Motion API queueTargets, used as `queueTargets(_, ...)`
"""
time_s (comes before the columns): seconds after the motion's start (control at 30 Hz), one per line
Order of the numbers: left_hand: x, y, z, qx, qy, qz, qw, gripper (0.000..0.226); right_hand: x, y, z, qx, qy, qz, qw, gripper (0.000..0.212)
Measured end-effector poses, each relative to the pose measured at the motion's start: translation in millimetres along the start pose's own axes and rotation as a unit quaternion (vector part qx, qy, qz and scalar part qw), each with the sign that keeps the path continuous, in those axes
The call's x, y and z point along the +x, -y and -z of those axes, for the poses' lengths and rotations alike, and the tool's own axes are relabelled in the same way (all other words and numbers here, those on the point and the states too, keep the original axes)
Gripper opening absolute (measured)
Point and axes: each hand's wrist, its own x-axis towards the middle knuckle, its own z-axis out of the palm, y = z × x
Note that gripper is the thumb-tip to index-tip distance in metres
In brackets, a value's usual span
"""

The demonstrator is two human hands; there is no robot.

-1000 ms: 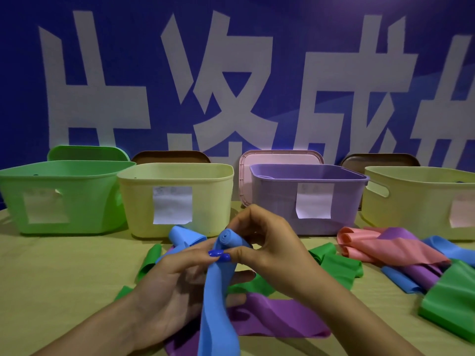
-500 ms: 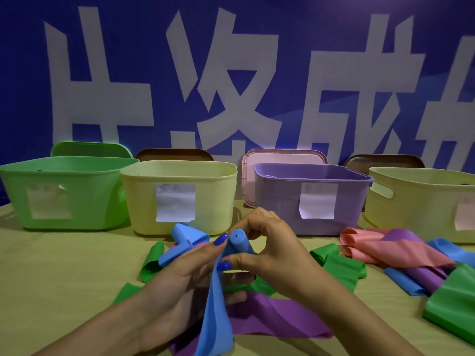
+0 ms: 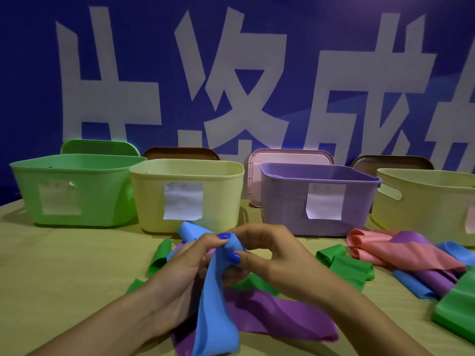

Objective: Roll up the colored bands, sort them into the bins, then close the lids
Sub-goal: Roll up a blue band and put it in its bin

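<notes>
Both hands have drawn closer together since a moment ago, the left thumb now over the rolled end of the blue band where it earlier stood just off it. The left hand pinches the small roll at the top of the band between thumb and fingers, and the right hand grips the same roll from the other side, thumb beneath and fingers curled over. The roll is held above the table, in front of the gap between the middle yellow bin and the purple bin. Its short axis lies roughly left to right, tipped slightly up toward the left hand; the loose length of the band hangs from it toward the camera, its long axis running from the hands down to the bottom edge of the view.

Under the hands a purple band lies flat across the table, its length running left to right, with green bands beside it. A heap of pink, purple, blue and green bands lies to the right, near a second yellow bin. A green bin stands at far left. All four bins are open, their lids propped upright behind them against the blue wall.
</notes>
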Motion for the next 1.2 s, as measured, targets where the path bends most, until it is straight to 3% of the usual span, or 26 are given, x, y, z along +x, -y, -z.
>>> queueTargets(0.27, -17.5, 1.9, -11.0, -0.067, 0.044, 0.023, 0.997, 0.074, 3.3, -2.4, 8.0, -0.001, -0.082, 0.037, 0.996, 0.026)
queueTargets(0.43, -25.8, -1.6, -23.1, -0.001, 0.028, 0.005, 1.0, 0.03, 4.6, -5.8, 14.3, 0.031, -0.124, 0.039, 0.991, 0.033)
queueTargets(0.53, -20.4, 3.4, -18.0, 0.037, -0.008, -0.009, 0.999, 0.035, 6.2, -6.0, 12.5, 0.044, -0.129, 0.028, 0.99, 0.036)
queueTargets(0.63, -19.6, 9.4, -18.6, 0.1, -0.014, -0.017, 0.995, 0.024, 6.3, -4.4, 10.6, 0.047, -0.121, 0.015, 0.991, 0.037)
queueTargets(0.8, -22.4, 11.8, -25.4, 0.144, 0.002, -0.048, 0.988, 0.017, 6.4, -7.4, 12.3, -0.009, -0.128, 0.036, 0.991, 0.029)
queueTargets(0.97, -19.8, 14.9, -21.7, 0.155, -0.004, -0.062, 0.986, 0.028, 7.7, -16.1, 11.1, -0.09, -0.123, 0.027, 0.988, 0.034)
queueTargets(1.07, -22.4, 9.8, -21.3, 0.17, 0.017, -0.065, 0.983, 0.037, 7.0, -15.5, 11.1, -0.079, -0.098, 0.01, 0.992, 0.041)
queueTargets(1.2, -21.5, 9.8, -16.5, 0.174, 0.026, -0.058, 0.983, 0.03, 5.7, -14.1, 12.9, -0.026, -0.037, -0.015, 0.999, 0.045)
